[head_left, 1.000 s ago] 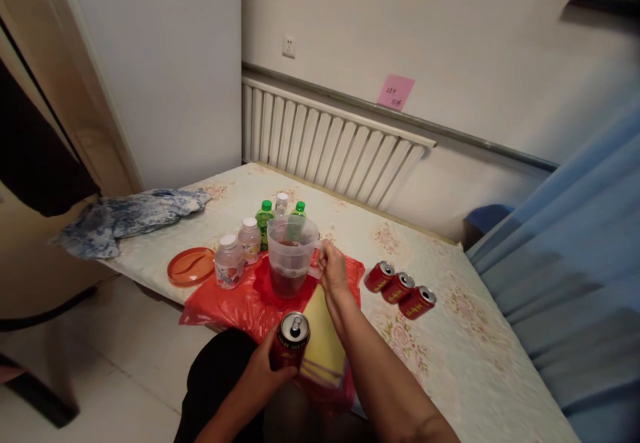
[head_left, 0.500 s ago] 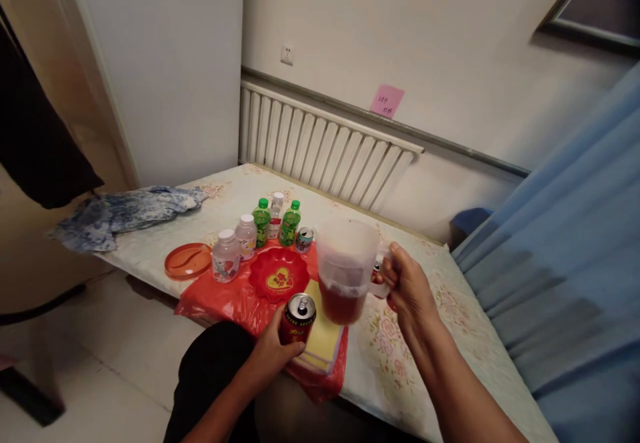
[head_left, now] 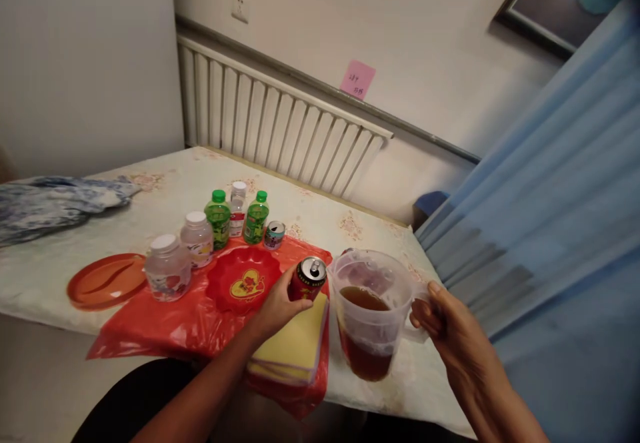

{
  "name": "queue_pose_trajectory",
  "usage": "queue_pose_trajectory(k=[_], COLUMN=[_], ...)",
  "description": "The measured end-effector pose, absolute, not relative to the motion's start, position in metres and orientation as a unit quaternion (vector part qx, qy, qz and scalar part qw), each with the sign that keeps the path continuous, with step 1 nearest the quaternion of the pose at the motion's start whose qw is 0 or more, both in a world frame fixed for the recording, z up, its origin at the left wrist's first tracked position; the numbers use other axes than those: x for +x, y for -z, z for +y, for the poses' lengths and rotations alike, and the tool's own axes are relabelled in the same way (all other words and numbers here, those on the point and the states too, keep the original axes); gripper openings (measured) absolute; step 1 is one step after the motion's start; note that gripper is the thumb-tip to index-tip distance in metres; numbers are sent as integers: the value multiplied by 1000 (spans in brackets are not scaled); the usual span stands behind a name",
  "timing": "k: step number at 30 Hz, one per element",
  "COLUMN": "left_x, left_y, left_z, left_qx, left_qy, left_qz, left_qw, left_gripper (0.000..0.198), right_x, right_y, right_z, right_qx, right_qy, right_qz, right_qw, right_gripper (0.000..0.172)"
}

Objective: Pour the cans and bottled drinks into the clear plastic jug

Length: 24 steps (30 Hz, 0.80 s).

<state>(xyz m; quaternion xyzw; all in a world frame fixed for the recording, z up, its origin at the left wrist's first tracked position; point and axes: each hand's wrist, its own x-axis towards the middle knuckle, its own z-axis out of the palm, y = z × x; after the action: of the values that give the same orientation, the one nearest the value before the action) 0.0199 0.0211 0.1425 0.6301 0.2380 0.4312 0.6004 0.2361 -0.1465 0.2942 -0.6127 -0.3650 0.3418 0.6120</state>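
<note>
Through the head view, the only one I have, I see the left hand (head_left: pixel 279 308) wrapped around a red can (head_left: pixel 304 288), raised over the yellow stack (head_left: pixel 295 346), while the right hand (head_left: pixel 447 320) grips the handle of a clear jug (head_left: pixel 370 326) part-filled with brown liquid (head_left: pixel 367 363). The jug is just right of the can, near the front edge of the table (head_left: pixel 325 213); from here I can't tell whether its base rests there or hangs above, nor whether its rim touches the can. My worry is a spill: a tip of the right wrist would send the liquid over the rim, and its weight, pulling on a side handle, could cause that. A knock between can and jug might also splash the stack or the red plate (head_left: pixel 220 276). The can's long axis is close to upright, leaning a little, with its ring-pull end facing up and rightward. The jug's long axis is near upright too, mouth up, and its handle points right, into the right hand.
</note>
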Motion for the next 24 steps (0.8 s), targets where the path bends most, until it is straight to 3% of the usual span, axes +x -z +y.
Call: queue_pose_trajectory(k=[24], left_x=[10], left_y=[-108], left_z=[86], left_qx=[678], left_qy=[-447], left_qz=[266], left_qw=[520], left_gripper=[77], right_x=[241], right_y=[-279], right_z=[-93], right_qx=[-688], right_qy=[-320], right_qz=[-389], right_qw=[522], right_gripper=[54])
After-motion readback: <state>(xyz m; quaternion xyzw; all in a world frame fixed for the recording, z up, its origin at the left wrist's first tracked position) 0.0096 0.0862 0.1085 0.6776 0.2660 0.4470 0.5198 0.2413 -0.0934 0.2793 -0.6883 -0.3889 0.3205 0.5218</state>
